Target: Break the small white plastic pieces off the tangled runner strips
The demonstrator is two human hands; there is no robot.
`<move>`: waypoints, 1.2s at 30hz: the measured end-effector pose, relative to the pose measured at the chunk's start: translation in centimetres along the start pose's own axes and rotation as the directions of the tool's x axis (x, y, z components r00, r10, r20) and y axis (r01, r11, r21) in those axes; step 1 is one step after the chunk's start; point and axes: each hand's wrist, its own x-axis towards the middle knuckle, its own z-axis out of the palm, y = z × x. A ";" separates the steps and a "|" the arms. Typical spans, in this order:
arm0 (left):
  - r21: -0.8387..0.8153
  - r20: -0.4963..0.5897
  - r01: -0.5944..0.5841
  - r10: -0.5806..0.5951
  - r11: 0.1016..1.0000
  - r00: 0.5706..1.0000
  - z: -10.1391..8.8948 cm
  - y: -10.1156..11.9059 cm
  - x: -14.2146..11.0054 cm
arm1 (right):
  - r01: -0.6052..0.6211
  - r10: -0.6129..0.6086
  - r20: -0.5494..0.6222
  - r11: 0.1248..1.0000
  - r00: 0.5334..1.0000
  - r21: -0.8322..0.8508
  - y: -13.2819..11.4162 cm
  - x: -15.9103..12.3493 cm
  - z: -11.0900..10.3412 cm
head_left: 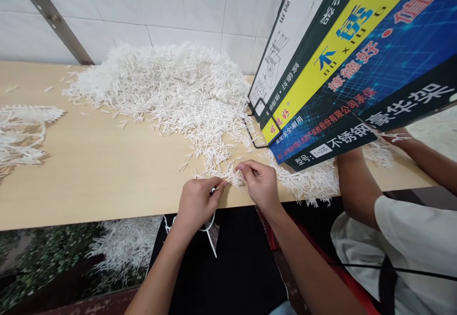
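Observation:
At the table's front edge, my left hand (198, 200) is closed in a pinch on a thin white plastic strand (213, 244), whose loose end hangs below it. My right hand (262, 182) is just to the right, its thumb and forefinger pinched together among small white plastic sprigs (233, 176). Exactly what sits between those right fingertips is too small to make out. Behind both hands rises a large heap of the same white pieces (171, 84), spilling forward to my fingers.
A tall printed cardboard box (342, 63) stands right, beside a black wire frame (262, 127). Another person's arm (359, 186) reaches behind it. More white strands (21, 134) lie on the wooden table (107, 177) at left; others (124, 246) hang below, near green foliage (60, 253).

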 end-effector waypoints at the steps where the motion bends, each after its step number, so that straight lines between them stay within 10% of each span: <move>1: -0.021 -0.030 0.023 -0.023 1.000 0.999 -0.1 -0.1 -0.1 | -0.013 0.019 -0.096 0.998 0.995 0.060 0.4 0.2 0.0; 4: -0.110 -0.081 0.082 -0.091 0.991 0.993 -0.5 -0.3 -0.5 | -0.005 0.040 -0.259 0.991 0.965 0.136 0.8 0.5 0.1; 12: -0.084 -0.144 0.042 -0.054 0.996 0.988 -0.2 -0.1 -0.4 | 0.256 -0.245 0.085 0.955 0.966 -0.149 -2.5 -0.1 0.7; 18: 0.001 -0.154 -0.020 0.020 1.000 0.988 0.2 -0.1 -0.4 | 0.285 -0.216 0.392 0.950 0.894 -0.127 -2.8 -0.1 0.6; 29: -0.154 -0.099 0.094 -0.110 0.984 0.989 -0.9 0.0 -0.5 | -0.014 0.044 -0.104 0.960 0.994 0.279 -0.4 0.2 0.0; 36: -0.145 -0.154 0.095 -0.117 0.985 0.981 -0.5 -0.1 -0.5 | 0.294 -0.278 0.167 0.952 0.946 -0.082 -3.0 -0.8 0.5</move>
